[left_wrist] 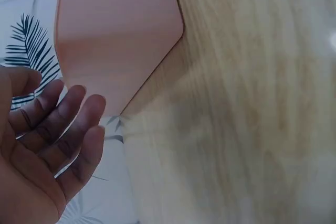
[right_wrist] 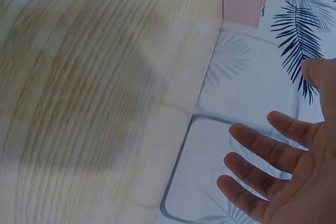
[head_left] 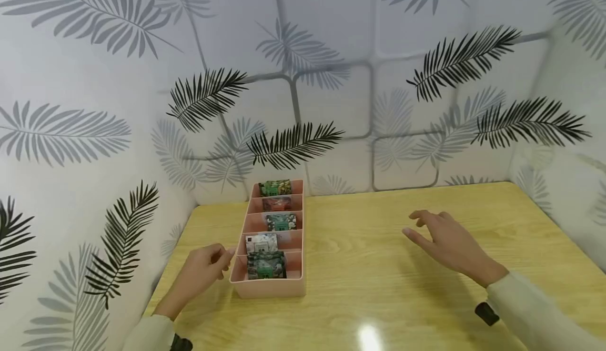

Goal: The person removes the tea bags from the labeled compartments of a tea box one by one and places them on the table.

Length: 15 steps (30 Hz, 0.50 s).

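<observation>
A long pink divided box [head_left: 270,289] stands on the left part of the table, its compartments running away from me. Small printed packets lie inside, among them a dark green one [head_left: 266,266] in the nearest compartment and a whitish one [head_left: 261,243] just behind it. My left hand [head_left: 204,269] is beside the box's near left corner, fingers loosely bent, holding nothing. In the left wrist view its fingertips overlap the box's pink wall [left_wrist: 118,40]. Over the right side of the table hovers my right hand [head_left: 447,243], fingers relaxed and spread, nothing in them.
The wood-grain table [head_left: 360,267] meets a leaf-patterned wall [head_left: 331,103] at the back and left. Farther back in the box are a green packet [head_left: 280,222], a red one [head_left: 276,204] and a green-yellow one [head_left: 275,188]. Dark bands sit at both wrists.
</observation>
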### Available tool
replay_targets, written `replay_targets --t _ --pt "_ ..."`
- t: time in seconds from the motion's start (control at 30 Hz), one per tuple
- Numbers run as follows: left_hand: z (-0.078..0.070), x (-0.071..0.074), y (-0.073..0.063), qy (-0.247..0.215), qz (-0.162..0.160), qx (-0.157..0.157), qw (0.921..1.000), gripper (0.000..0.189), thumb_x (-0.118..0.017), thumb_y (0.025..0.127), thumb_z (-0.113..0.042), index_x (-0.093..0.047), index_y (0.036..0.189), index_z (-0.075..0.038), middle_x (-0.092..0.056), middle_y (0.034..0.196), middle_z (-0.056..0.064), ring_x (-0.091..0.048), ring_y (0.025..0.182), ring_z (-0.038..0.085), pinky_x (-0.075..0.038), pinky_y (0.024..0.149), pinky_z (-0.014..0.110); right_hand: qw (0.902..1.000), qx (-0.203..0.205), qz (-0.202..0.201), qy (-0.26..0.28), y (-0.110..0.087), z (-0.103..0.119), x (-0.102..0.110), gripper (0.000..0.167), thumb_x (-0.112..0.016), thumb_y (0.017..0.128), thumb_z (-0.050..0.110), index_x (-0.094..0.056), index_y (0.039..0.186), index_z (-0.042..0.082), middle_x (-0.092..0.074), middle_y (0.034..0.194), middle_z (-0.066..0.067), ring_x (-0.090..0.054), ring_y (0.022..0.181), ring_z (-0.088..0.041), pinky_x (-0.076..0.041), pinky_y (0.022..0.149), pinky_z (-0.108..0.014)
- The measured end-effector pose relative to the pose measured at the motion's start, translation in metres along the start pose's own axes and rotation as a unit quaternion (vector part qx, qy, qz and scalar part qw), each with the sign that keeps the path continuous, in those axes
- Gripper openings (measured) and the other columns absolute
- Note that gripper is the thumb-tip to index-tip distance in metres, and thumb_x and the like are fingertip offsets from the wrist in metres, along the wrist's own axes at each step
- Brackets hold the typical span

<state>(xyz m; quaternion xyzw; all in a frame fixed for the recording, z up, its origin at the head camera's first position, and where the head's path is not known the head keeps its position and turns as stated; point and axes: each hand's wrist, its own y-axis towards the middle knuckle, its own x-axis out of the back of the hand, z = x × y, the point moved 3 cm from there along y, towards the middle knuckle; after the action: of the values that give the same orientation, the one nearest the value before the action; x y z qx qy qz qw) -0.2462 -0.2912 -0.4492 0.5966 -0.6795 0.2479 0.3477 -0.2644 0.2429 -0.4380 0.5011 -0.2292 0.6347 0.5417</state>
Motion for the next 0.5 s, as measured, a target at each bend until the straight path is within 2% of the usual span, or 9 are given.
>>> replay_targets --t 0.1,0.33,0.5 --pt "0.006 -0.006 -0.009 -0.041 0.014 0.017 0.9989 0.039 -0.059 0.106 -0.039 -0.064 0.079 -0.012 -0.065 0.073 0.005 -0.066 0.062 0.026 -0.047 0.052 0.031 0.9997 -0.003 0.007 0.022 0.003 0.006 -0.006 0.050 -0.054 0.106 0.051 -0.062 0.129 0.008 -0.072 0.111 -0.009 -0.061 0.106 -0.038 -0.052 0.082 -0.056" --pt "0.008 -0.018 -0.020 -0.092 0.075 -0.013 0.9928 0.043 -0.055 0.107 -0.042 -0.062 0.080 -0.009 -0.069 0.079 0.008 -0.067 0.066 0.030 -0.052 0.057 0.033 0.9980 -0.001 0.023 0.059 0.011 0.022 -0.016 0.038 -0.055 0.107 0.046 -0.064 0.117 0.011 -0.068 0.096 0.000 -0.063 0.087 -0.018 -0.053 0.074 -0.044" --pt "0.012 -0.020 -0.025 -0.131 0.088 0.003 0.9875 0.042 -0.055 0.108 -0.040 -0.062 0.083 -0.008 -0.070 0.081 0.012 -0.067 0.068 0.034 -0.054 0.058 0.036 0.9955 0.026 0.030 0.086 0.023 0.040 -0.029 0.032 -0.056 0.107 0.042 -0.065 0.111 0.012 -0.067 0.089 0.004 -0.059 0.080 -0.011 -0.051 0.072 -0.038"
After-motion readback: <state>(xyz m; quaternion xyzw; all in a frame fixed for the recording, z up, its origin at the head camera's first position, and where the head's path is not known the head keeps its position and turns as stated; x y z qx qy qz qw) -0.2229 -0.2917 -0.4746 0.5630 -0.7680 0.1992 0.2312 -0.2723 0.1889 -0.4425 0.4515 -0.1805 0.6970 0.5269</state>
